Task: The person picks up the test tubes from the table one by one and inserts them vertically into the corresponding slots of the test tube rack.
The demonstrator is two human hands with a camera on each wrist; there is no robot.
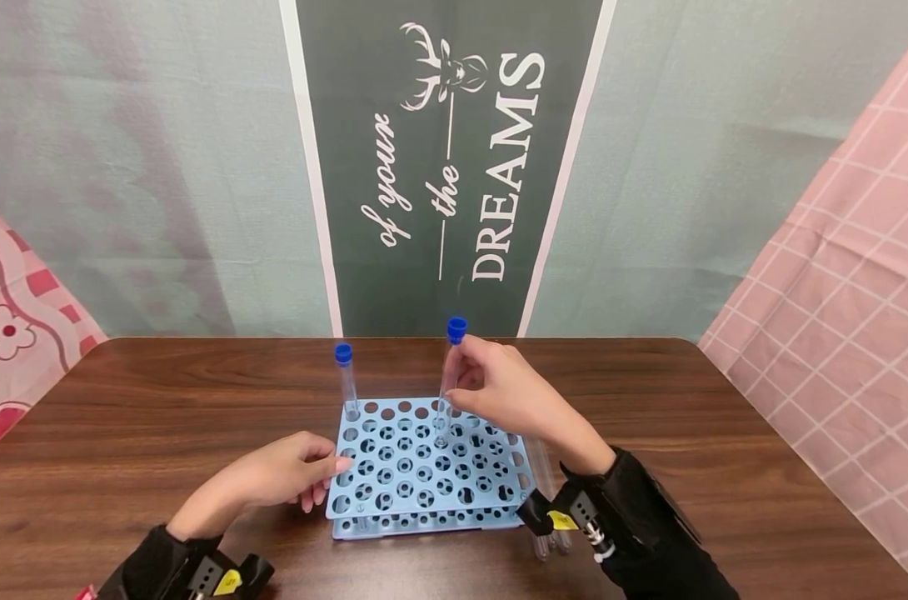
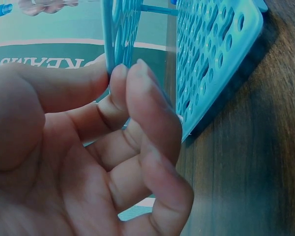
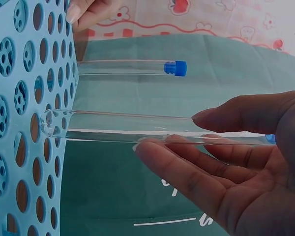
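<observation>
A light blue test tube rack [image 1: 394,508] with rows of round holes stands on the table. At its left edge my left hand [image 1: 285,471] grips the upper plate between thumb and fingertips, as the left wrist view shows. My right hand [image 1: 510,387] pinches a clear test tube [image 3: 132,125] with a blue cap [image 1: 457,327] above the rack. This tube is nearly upright, its rounded bottom end close to the holes; whether it touches the plate I cannot tell. Another blue-capped test tube [image 1: 348,387] stands in the rack's back left corner hole.
Several clear tubes [image 1: 541,546] lie on the brown wooden table [image 1: 199,392] along the rack's right side, partly hidden by my right wrist. Behind the table hangs a green cloth [image 1: 424,308] with white lettering. Pink patterned cloths flank both sides.
</observation>
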